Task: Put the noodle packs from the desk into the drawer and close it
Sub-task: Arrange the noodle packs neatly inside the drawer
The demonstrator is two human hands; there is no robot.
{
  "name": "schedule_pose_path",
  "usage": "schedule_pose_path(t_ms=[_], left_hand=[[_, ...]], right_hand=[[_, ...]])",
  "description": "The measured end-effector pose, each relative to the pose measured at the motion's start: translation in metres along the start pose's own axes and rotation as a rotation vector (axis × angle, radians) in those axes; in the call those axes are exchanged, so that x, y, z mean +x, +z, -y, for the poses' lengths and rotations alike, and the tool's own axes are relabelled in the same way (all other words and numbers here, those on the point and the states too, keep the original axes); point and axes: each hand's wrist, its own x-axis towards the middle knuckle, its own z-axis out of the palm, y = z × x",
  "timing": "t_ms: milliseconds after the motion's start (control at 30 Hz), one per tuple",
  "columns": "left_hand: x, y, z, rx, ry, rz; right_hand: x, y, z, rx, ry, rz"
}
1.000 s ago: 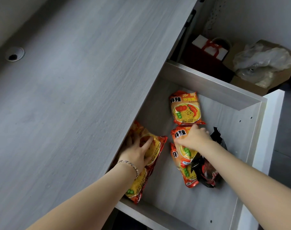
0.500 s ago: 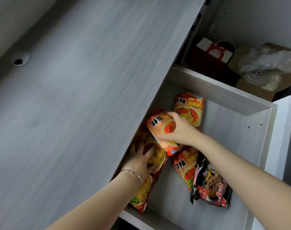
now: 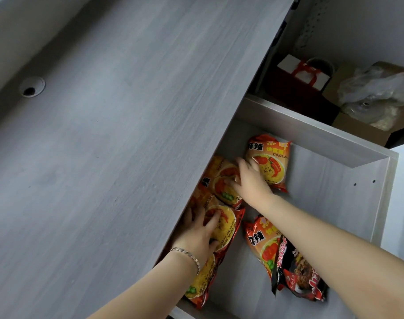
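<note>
The drawer (image 3: 330, 203) stands pulled out from under the grey desk (image 3: 104, 157). Several orange noodle packs lie inside it. My right hand (image 3: 249, 180) rests on an orange pack (image 3: 221, 183) tucked under the desk edge, fingers spread over it. Beside that hand, toward the back, lies another orange pack (image 3: 271, 160). Nearer me, my left hand (image 3: 201, 233), with a bracelet on the wrist, presses flat on a pack (image 3: 224, 224) that overlaps one more orange pack (image 3: 203, 286). An orange pack (image 3: 262, 245) and a black pack (image 3: 297, 275) lie under my right forearm.
The desk has a round cable hole (image 3: 31, 87) at the far left. Behind the drawer, on the floor, stand a dark red gift bag (image 3: 297, 81) and a cardboard box with clear plastic (image 3: 376, 93). The drawer's white front panel (image 3: 401, 203) is at the right.
My right hand lifted an orange pack off the middle pile, carried it left and set it down by the desk edge. The left hand has stayed on its pack.
</note>
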Motion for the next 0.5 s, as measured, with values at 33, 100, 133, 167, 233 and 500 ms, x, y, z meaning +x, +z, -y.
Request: schedule_pose_path(t_ms=[33,100,133,167,233,500], left_hand=[[-0.001,-0.003,-0.002,-0.040,-0.004,-0.006],[-0.001,-0.010,-0.008,-0.139,-0.031,-0.063],[0.000,-0.013,-0.010,-0.175,-0.041,-0.105],[0.004,-0.016,-0.012,-0.190,-0.039,-0.145],[0.014,-0.020,-0.014,-0.203,0.002,-0.195],[0.057,-0.025,-0.012,-0.019,0.073,-0.084]], right_hand=[[-0.003,0.003,-0.002,-0.071,0.071,-0.061],[-0.007,0.010,-0.002,-0.087,0.177,-0.117],[-0.008,0.013,-0.002,-0.026,0.176,-0.101],[-0.009,0.014,-0.002,0.040,0.149,-0.075],[-0.008,0.010,-0.006,0.125,0.084,-0.054],[0.013,-0.027,-0.034,0.012,0.466,-0.305]])
